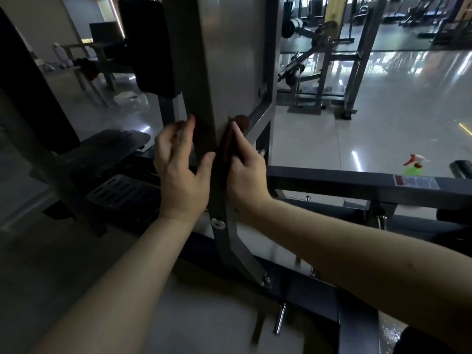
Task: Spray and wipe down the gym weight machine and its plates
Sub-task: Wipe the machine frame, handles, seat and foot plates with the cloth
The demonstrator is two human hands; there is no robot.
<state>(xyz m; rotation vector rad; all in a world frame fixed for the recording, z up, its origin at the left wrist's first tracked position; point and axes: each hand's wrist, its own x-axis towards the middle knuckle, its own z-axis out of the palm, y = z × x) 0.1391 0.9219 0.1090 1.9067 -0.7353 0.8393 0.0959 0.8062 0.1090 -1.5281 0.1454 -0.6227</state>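
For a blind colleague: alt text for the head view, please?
Two hands work a dark red cloth against a weight machine's grey upright post: right hand presses it, left hand curls at the opposite edge. A green spray bottle stands behind.

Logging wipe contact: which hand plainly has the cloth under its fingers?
The right hand: its straight fingers press the dark red cloth against the post's right edge. The left hand curls at the left edge, where cloth is too dark to confirm.
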